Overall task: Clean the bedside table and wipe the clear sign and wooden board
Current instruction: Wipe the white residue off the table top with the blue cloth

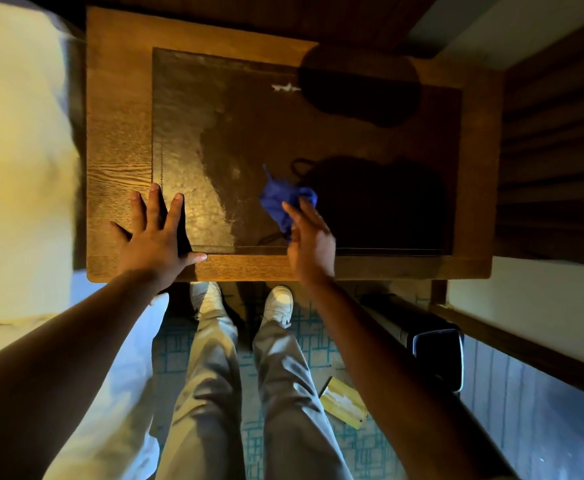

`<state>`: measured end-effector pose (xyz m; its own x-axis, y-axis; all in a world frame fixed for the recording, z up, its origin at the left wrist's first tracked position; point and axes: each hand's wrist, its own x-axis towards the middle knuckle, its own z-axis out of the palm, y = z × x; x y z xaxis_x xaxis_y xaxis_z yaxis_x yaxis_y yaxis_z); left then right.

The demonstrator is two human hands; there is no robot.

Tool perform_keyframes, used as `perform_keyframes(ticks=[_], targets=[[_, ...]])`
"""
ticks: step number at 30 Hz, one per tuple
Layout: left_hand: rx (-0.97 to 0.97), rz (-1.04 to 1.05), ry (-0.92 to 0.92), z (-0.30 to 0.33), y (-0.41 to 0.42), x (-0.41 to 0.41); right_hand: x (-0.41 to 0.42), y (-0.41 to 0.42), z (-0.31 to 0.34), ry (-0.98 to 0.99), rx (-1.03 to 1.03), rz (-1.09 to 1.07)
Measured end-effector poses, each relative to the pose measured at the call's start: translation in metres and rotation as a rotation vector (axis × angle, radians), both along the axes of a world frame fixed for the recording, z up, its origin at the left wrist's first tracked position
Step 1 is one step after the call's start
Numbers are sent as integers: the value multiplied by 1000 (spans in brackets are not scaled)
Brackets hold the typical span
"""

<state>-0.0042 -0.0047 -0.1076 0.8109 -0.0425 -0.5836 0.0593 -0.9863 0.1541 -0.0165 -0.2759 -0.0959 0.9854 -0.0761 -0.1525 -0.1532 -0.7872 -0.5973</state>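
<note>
Head view of a rectangular wooden bedside table [117,140] with a dark inset top panel [352,140]. The left hand [157,233] lies flat, fingers spread and straight, bracing the near left corner. The right hand [309,239] holds a crumpled blue cloth [283,202] against the panel's near middle; how its fingers close on the cloth cannot be told. A whitish smear [285,87] marks the far side. Judged best practice: keep the brace, flatten the cloth, and wipe in overlapping strokes toward that smear. The clear sign is not visible.
</note>
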Motion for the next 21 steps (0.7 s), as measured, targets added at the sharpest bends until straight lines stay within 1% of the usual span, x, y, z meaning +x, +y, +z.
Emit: perform_keyframes(ticks=[3,6,8,11,12,13,15,17,21], targets=[[-5,7,-2,-1,2,0,12,-44,7,-25,-102,-93],[-11,3,-7,-3,3,-1,9,-117,9,-18,-249,-301],[-9,-2,-13,-4,3,-2,-3,-176,12,19,-301,-410],[8,-10,-18,-4,3,-1,-21,-241,12,159,-335,-610],[16,-12,-14,-4,2,-1,-26,-245,10,190,-339,-642],[22,-13,-10,-4,1,-1,-30,-241,7,188,-336,-629],[28,-9,-1,-3,0,-2,-37,-215,0,90,-305,-586],[30,-5,9,-2,0,0,-38,-184,-4,32,-259,-599],[45,-17,15,3,-3,1,-41,-137,-6,62,-178,-578]])
